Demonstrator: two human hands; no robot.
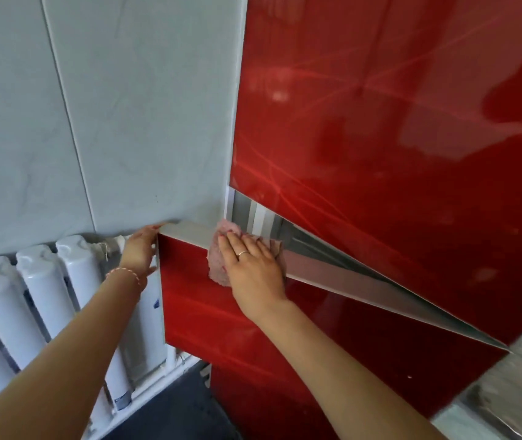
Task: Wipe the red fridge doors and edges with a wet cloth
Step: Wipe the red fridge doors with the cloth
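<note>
Beside the white radiator (46, 300), left hand (140, 249) gripping lower door (196, 300); right hand (253, 268) flat on cloth (216, 265).

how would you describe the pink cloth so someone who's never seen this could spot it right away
Start at the glossy red fridge beside the pale grey tiled wall, and go down to the silver top edge of the lower door, which stands ajar. The fuzzy pink cloth lies on that edge near the corner, under the flat right hand. It is the only soft, pale pink thing among hard, shiny surfaces.

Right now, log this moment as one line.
left hand: holds lower door corner | right hand: presses pink cloth on door's top edge
</note>
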